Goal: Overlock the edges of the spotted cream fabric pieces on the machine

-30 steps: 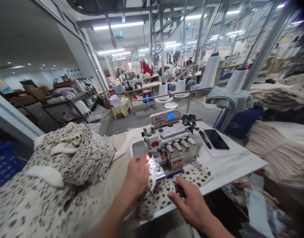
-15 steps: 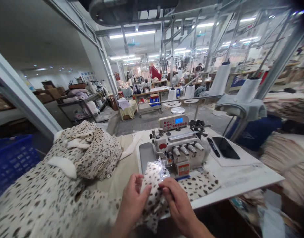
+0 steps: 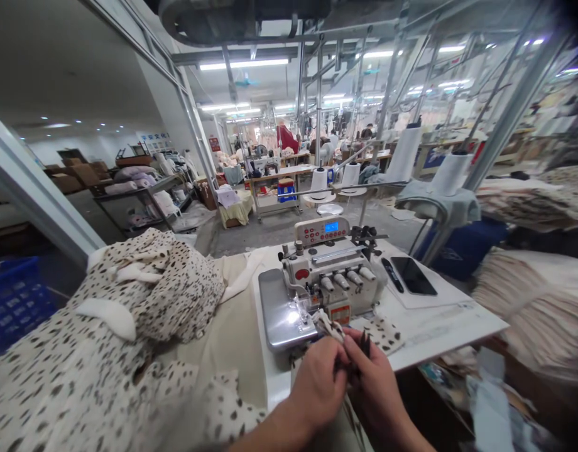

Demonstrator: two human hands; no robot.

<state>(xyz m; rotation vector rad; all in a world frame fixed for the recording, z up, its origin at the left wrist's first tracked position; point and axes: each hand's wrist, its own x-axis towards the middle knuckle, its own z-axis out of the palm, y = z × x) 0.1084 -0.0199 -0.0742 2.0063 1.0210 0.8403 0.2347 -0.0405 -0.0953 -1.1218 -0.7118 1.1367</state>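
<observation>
My left hand [image 3: 320,380] is closed on a strip of white fabric with dark spots [image 3: 330,325], bunched beside the overlock sewing machine [image 3: 333,276]. Pressed against it, my right hand [image 3: 376,376] is closed around a small dark tool with two points [image 3: 365,343], which looks like thread snips. The fingers hide most of the tool and part of the fabric. Another piece of spotted fabric [image 3: 386,331] lies on the white table to the right of the hands. The machine's metal plate [image 3: 282,314] shows bare.
A big heap of spotted fabric [image 3: 176,289] covers the left side, with a blue basket [image 3: 18,295] behind it. A phone [image 3: 414,275] and a black pen-like item [image 3: 392,274] lie right of the machine. Thread cones [image 3: 404,154] stand behind; stacked fabric [image 3: 534,307] is at right.
The spotted fabric has come off the metal plate toward me. My left hand has moved right to meet my right hand, where a dark pointed tool now shows. The view has shifted slightly right.
</observation>
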